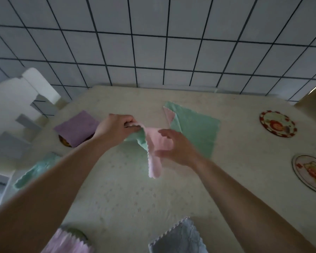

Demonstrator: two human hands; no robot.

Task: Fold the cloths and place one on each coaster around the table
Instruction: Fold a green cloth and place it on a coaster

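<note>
My left hand [115, 129] grips the top corner of a pink-and-green cloth [154, 152] that hangs above the table's middle. My right hand [177, 147] is at the cloth's right side with its fingers spread; whether it pinches the cloth I cannot tell. A green cloth [195, 128] with a pink corner lies flat behind. A folded purple cloth [77, 127] covers a coaster [64, 141] at the left. A folded mint cloth [35, 170] lies at the left edge. Two bare round coasters, one [277, 123] and another [310, 172], sit at the right.
A pink cloth [67, 241] on a coaster and a grey cloth [179, 238] lie at the near edge. The table [117, 194] has a pale patterned cover. A white chair [26, 99] stands at the left. A tiled wall [153, 42] rises behind.
</note>
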